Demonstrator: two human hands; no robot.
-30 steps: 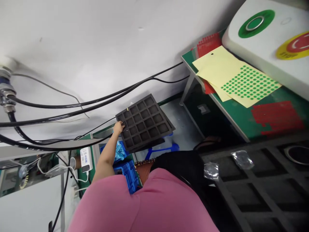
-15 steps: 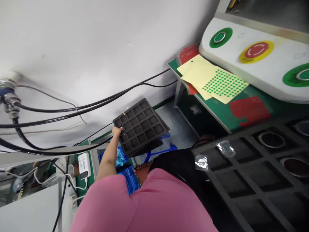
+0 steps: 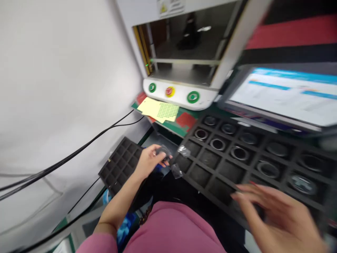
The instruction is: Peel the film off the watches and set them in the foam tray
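My left hand [image 3: 149, 161] is closed on a small dark round piece [image 3: 163, 151], somewhat blurred, beside the left edge of the large black foam tray [image 3: 223, 170]. Glossy round lens-like discs [image 3: 239, 153] sit in the tray's back and right compartments; several compartments toward the front left hold none. Over the front right of this tray hovers my right hand [image 3: 281, 214], blurred, with thumb and fingers apart and nothing visible between them. Two clear crinkled plastic bits [image 3: 183, 151] lie on the tray's left edge. A second black foam tray [image 3: 123, 160] lies lower, partly behind my left forearm.
Behind the large tray stands a white machine with green buttons and a red stop button [image 3: 170, 91]. Yellow sticker sheets [image 3: 158, 109] lie on the green bench before it. A lit monitor [image 3: 281, 96] is at the right. Black cables [image 3: 105, 131] run along the wall.
My left hand has moved from the lower tray up to the large tray's edge, now with the round piece. My right hand has come into view. The camera has turned right.
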